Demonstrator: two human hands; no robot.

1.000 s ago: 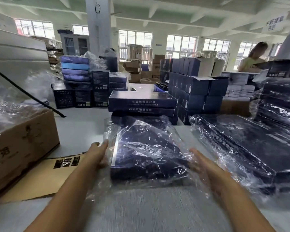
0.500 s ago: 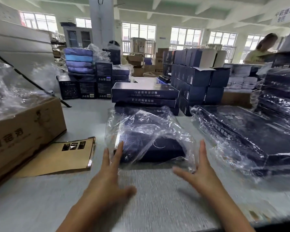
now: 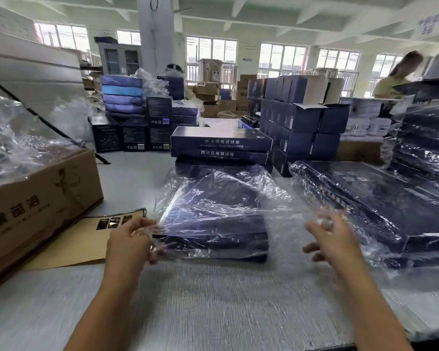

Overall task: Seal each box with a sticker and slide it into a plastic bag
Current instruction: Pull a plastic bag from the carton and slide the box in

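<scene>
A flat dark blue box [image 3: 213, 224] lies on the grey table [image 3: 213, 300] inside a clear plastic bag [image 3: 228, 191]. My left hand [image 3: 129, 244] pinches the bag's loose film at the box's near left corner. My right hand [image 3: 330, 239] hovers at the bag's right side with fingers spread; thin film lies over its fingertips, and the blur hides whether it holds any. Behind the bagged box stands a stack of unbagged blue boxes [image 3: 221, 148].
Bagged boxes [image 3: 380, 198] are piled on the right. A brown carton [image 3: 36, 198] full of plastic bags sits on the left, with a flat brown sheet [image 3: 86, 239] beside it. More blue cartons [image 3: 299, 122] stand further back. A person [image 3: 395, 74] works at the far right.
Both hands were flat on the table, short of the box. My left hand has moved forward and pinched the bag film. My right hand has lifted toward the bag's right edge.
</scene>
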